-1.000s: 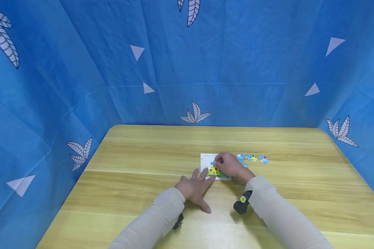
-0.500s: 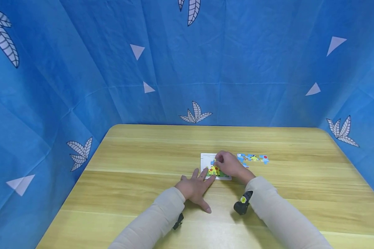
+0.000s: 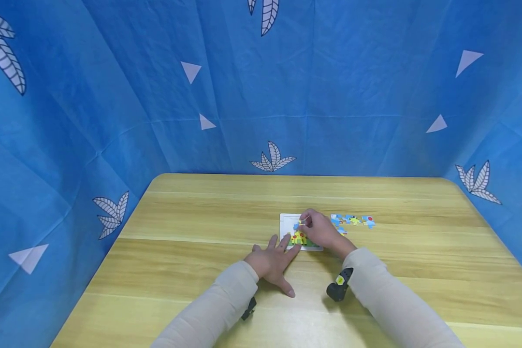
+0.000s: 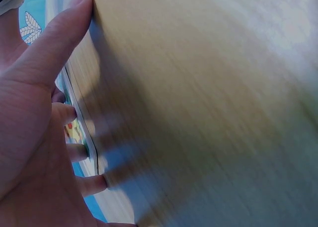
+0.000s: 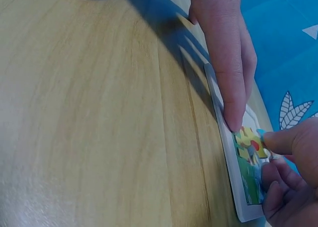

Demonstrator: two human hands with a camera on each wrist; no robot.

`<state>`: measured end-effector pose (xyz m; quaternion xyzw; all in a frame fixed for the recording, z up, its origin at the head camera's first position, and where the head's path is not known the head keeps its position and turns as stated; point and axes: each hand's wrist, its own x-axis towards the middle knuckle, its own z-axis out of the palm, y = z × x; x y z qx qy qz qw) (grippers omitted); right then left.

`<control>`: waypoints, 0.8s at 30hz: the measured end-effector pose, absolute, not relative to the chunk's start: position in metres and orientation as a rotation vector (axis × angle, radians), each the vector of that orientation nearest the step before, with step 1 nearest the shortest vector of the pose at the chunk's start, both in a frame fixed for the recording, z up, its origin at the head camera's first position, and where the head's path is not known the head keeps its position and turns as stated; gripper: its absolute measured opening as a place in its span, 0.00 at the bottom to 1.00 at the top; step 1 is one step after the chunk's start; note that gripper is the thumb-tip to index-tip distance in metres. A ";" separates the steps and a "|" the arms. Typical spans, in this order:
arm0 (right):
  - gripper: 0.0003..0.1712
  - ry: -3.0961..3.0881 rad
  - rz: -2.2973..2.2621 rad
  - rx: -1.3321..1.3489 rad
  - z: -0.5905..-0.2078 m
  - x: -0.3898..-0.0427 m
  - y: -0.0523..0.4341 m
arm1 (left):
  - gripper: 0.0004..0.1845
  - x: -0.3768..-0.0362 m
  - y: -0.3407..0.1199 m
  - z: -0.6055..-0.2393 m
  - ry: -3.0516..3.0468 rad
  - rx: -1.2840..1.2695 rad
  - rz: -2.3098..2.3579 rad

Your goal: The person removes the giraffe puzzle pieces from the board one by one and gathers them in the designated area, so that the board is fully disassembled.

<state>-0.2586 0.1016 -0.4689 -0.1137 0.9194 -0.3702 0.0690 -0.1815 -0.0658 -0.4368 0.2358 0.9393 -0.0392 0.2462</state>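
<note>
My right hand (image 3: 319,228) pinches a puzzle piece (image 3: 303,222) over the puzzle tray (image 3: 287,220); my left hand (image 3: 271,261) steadies the tray.

The tray lies flat mid-table (image 3: 200,227), its long axis running away from me. The piece sits just left of my curled right fingertips, above the tray's far half; its own heading is too small to tell. My left hand lies flat, fingers straight, touching the near-left corner. Loose pieces (image 3: 352,221) wait in a row right of the tray, nearer my right hand.

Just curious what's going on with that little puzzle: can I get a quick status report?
Left hand flat, fingertips steadying puzzle tray. Right hand pinching a puzzle piece over it. Loose pieces waiting right. Nothing blocking.
</note>
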 end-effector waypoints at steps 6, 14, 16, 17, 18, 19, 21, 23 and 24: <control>0.14 2.738 -1.166 -0.361 -0.471 -0.259 0.100 | 0.61 -0.182 -0.066 -0.438 2.567 0.647 -0.112; 0.13 2.722 -1.228 -0.355 -0.472 -0.258 0.102 | 0.61 -0.182 -0.066 -0.438 2.566 0.641 -0.116; 0.13 2.717 -1.246 -0.351 -0.472 -0.258 0.103 | 0.61 -0.182 -0.066 -0.438 2.567 0.640 -0.114; 0.13 2.714 -1.255 -0.348 -0.472 -0.258 0.104 | 0.61 -0.182 -0.067 -0.439 2.566 0.639 -0.112; 0.13 2.715 -1.264 -0.351 -0.472 -0.258 0.106 | 0.61 -0.182 -0.067 -0.439 2.566 0.637 -0.110; 0.13 2.716 -1.273 -0.346 -0.472 -0.258 0.107 | 0.61 -0.182 -0.067 -0.439 2.565 0.635 -0.108; 0.13 2.728 -1.273 -0.343 -0.471 -0.258 0.110 | 0.61 -0.182 -0.067 -0.439 2.565 0.636 -0.106; 0.13 2.746 -1.266 -0.345 -0.470 -0.258 0.113 | 0.61 -0.182 -0.067 -0.440 2.566 0.637 -0.103; 0.13 2.748 -1.269 -0.344 -0.470 -0.258 0.115 | 0.62 -0.182 -0.067 -0.440 2.567 0.638 -0.101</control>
